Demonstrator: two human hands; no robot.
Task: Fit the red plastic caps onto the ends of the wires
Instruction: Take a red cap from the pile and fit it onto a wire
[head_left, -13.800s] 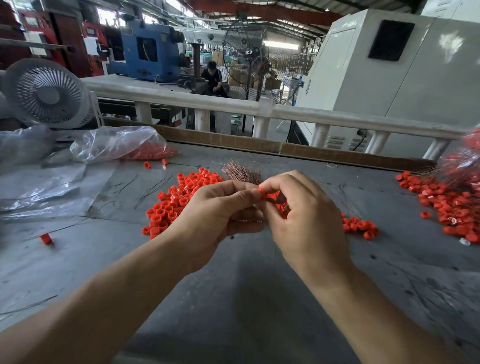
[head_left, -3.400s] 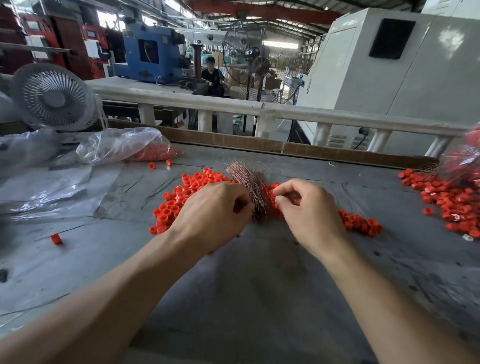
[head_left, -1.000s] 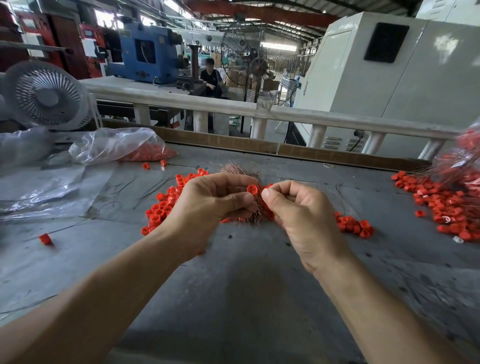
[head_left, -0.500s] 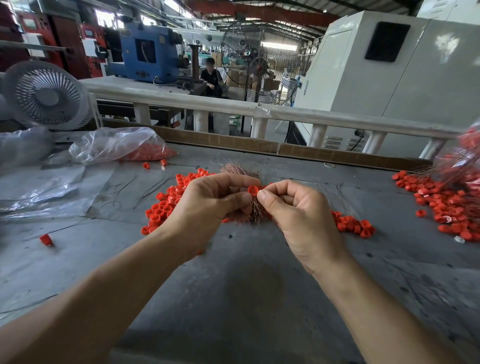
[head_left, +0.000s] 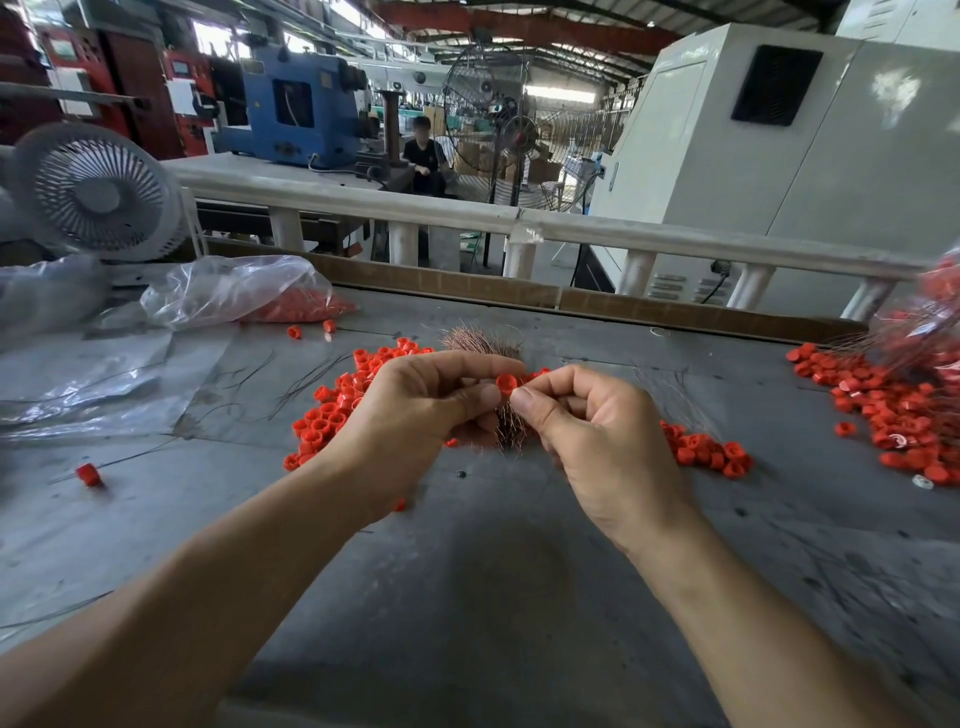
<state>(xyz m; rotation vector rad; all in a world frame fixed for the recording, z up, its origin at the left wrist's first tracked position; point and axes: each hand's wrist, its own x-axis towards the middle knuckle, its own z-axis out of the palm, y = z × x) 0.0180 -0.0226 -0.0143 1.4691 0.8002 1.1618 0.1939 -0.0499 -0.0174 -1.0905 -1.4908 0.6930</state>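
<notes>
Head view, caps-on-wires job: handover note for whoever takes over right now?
Left hand: pinches a red cap; its lower fingers seem to hold the wire bundle.
Right hand: thumb and forefinger pinched at the cap, probably feeding a wire, too thin to see.
Loose caps lie on the table behind the hands; capped wires are piled far right.
Left: seat this cap, then go on through the bundle.

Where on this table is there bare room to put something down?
Bare grey table between the forearms, nearer than the red cap pile. Another patch between the right hand and the capped heap. Crowded: plastic bags far left.
</notes>
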